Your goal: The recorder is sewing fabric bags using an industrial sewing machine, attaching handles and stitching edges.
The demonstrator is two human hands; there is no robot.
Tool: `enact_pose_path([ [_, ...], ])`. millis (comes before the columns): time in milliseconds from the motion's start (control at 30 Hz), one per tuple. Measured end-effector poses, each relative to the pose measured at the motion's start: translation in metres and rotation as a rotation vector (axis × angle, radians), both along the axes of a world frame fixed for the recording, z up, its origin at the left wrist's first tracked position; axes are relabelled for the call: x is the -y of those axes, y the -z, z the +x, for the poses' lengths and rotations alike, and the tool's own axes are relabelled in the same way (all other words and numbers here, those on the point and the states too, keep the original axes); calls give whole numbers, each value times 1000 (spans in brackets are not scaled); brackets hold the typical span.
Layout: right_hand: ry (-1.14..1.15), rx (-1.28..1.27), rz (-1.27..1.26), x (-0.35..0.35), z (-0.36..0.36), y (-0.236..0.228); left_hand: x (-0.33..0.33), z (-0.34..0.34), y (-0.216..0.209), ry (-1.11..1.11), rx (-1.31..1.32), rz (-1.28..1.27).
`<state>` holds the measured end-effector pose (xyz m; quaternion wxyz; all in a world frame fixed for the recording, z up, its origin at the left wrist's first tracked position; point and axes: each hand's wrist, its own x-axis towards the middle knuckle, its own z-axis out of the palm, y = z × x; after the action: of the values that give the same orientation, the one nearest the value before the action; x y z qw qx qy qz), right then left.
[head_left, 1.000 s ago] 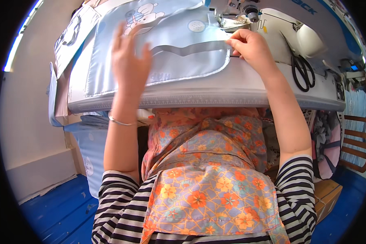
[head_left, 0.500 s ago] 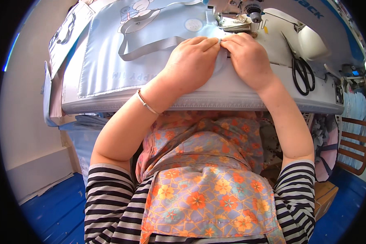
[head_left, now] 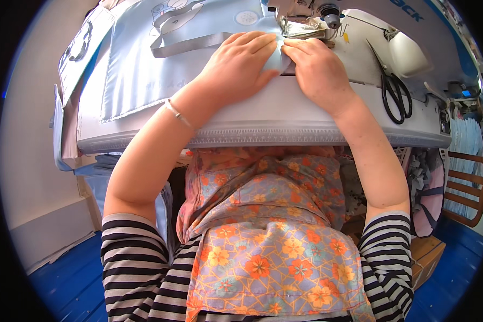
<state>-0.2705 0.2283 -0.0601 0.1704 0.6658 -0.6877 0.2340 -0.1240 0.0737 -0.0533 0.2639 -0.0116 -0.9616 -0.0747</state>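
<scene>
A light blue fabric piece [head_left: 126,70] with printed cartoon figures lies across the sewing table's left side. My left hand [head_left: 240,67] rests flat on it, fingers stretched toward the needle area and thumb held apart. Close beside it, my right hand [head_left: 321,70] has its fingers together at the fabric's right edge; its thumb is hidden beneath. A grey ribbon [head_left: 190,47] loops over the cloth and runs under my left fingers. Just beyond both hands are the presser foot and needle parts [head_left: 306,29] of a sewing machine [head_left: 440,35].
Black-handled scissors [head_left: 396,99] lie open-bladed to the right of my right hand. A ruler strip [head_left: 263,134] runs along the table's front edge. More printed cloth [head_left: 83,56] hangs at the far left. A wooden chair [head_left: 467,188] holding pale blue fabric stands at the right.
Both hands and the fabric have shifted slightly away from me and to the left. My left hand has gone from fingers gathered at the edge to lying flat with the thumb out.
</scene>
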Motion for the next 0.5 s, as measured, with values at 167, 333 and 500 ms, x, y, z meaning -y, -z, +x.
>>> enact_pose_path([
  [167, 13, 7, 15, -1, 0, -1, 15, 71, -12, -24, 221, 39],
  [333, 27, -29, 16, 1, 3, -1, 63, 137, -25, -422, 358, -164],
  [500, 42, -64, -9, 1, 2, 0, 41, 150, -34, -411, 360, -226],
])
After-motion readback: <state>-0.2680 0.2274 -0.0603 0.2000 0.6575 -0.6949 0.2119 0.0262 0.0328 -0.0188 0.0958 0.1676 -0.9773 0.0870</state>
